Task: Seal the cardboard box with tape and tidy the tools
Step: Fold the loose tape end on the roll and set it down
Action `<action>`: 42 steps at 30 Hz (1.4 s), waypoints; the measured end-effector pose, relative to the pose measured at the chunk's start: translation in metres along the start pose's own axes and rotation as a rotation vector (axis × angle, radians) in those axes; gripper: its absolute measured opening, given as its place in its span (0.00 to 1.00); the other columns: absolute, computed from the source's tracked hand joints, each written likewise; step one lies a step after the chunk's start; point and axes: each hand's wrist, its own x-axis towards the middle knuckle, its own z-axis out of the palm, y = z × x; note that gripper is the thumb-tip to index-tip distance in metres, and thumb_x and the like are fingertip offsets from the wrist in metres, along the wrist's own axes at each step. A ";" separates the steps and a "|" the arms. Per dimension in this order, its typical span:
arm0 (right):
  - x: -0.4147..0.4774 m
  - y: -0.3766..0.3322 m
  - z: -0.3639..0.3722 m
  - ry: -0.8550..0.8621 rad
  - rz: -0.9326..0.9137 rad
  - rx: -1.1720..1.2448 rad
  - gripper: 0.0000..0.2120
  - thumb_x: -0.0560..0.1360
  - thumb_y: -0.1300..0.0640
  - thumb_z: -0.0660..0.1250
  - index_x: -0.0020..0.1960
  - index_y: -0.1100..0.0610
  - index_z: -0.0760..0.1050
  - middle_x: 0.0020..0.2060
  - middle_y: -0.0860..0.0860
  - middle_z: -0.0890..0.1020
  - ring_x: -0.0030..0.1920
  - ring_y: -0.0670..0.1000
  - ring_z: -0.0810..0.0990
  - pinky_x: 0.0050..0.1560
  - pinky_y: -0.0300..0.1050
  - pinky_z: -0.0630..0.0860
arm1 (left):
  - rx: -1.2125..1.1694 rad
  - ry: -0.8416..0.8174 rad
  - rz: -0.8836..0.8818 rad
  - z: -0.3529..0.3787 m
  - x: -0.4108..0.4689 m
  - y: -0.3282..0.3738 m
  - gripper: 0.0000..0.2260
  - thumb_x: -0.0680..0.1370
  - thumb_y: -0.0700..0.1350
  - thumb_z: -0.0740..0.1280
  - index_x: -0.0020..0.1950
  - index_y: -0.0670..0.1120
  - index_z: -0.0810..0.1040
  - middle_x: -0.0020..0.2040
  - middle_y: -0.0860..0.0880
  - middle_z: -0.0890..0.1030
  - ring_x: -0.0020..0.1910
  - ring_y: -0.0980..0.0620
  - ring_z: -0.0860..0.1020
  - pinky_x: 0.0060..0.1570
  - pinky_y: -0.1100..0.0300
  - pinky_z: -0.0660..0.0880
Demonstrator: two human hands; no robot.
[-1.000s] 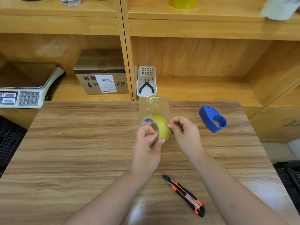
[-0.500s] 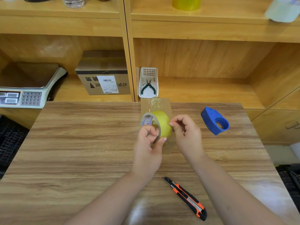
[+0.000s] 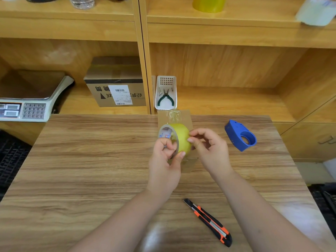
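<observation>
A small flat cardboard box [image 3: 188,117] lies on the wooden table [image 3: 87,160], partly hidden behind my hands, with a strip of clear tape on its far end. Above it my left hand [image 3: 164,160] holds a yellow tape roll [image 3: 181,135], fingers through the core and thumb on the rim. My right hand [image 3: 209,148] pinches at the roll's outer surface with fingertip and thumb. A blue tape dispenser [image 3: 240,135] lies to the right. An orange and black utility knife [image 3: 209,221] lies near the table's front.
A white basket [image 3: 166,81] holding green-handled pliers [image 3: 165,99] stands on the shelf behind the table. A labelled cardboard box [image 3: 116,82] and a weighing scale [image 3: 31,99] sit further left. A larger yellow roll [image 3: 209,3] stands on the upper shelf.
The hands stay on the roll over the box. My right fingertips have shifted slightly on the roll's surface; the view has tilted a little.
</observation>
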 end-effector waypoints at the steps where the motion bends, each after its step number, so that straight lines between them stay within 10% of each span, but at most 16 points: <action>1: 0.001 0.000 0.000 -0.004 0.006 -0.001 0.13 0.70 0.64 0.71 0.40 0.46 0.77 0.37 0.36 0.82 0.34 0.44 0.80 0.39 0.39 0.78 | -0.007 -0.011 -0.004 -0.001 0.001 0.000 0.23 0.73 0.30 0.66 0.40 0.58 0.64 0.40 0.40 0.82 0.40 0.52 0.79 0.48 0.55 0.74; 5: 0.004 0.004 0.000 -0.005 0.010 -0.027 0.13 0.71 0.66 0.69 0.38 0.47 0.76 0.34 0.36 0.81 0.32 0.42 0.78 0.37 0.37 0.76 | 0.025 -0.042 -0.013 -0.003 0.001 -0.001 0.16 0.71 0.37 0.67 0.43 0.54 0.63 0.40 0.33 0.81 0.40 0.41 0.80 0.47 0.44 0.76; 22: 0.005 0.016 0.013 -0.066 0.024 -0.300 0.11 0.76 0.65 0.58 0.40 0.52 0.65 0.32 0.42 0.70 0.36 0.41 0.69 0.35 0.39 0.65 | 0.142 -0.074 -0.003 -0.002 0.004 0.006 0.20 0.73 0.37 0.66 0.41 0.61 0.61 0.35 0.29 0.77 0.35 0.39 0.73 0.41 0.54 0.72; 28: 0.007 0.013 0.011 -0.131 0.006 -0.337 0.20 0.75 0.67 0.57 0.37 0.43 0.60 0.33 0.43 0.70 0.35 0.39 0.70 0.33 0.32 0.63 | 0.156 -0.036 -0.006 -0.005 0.004 0.000 0.23 0.74 0.33 0.68 0.41 0.58 0.60 0.30 0.46 0.79 0.30 0.58 0.70 0.36 0.67 0.70; 33: 0.000 0.009 0.009 -0.035 0.001 -0.130 0.12 0.74 0.65 0.66 0.43 0.48 0.72 0.37 0.43 0.77 0.38 0.40 0.74 0.39 0.29 0.69 | 0.092 -0.033 -0.042 -0.007 0.007 -0.003 0.21 0.74 0.31 0.68 0.43 0.54 0.61 0.33 0.55 0.82 0.37 0.59 0.81 0.42 0.64 0.75; 42: -0.009 0.018 0.008 0.131 -0.163 -0.222 0.09 0.71 0.59 0.70 0.51 0.56 0.82 0.45 0.44 0.82 0.46 0.30 0.77 0.47 0.25 0.71 | 0.040 -0.027 -0.041 -0.003 0.003 0.006 0.21 0.74 0.30 0.67 0.45 0.53 0.62 0.45 0.35 0.82 0.45 0.42 0.83 0.50 0.47 0.78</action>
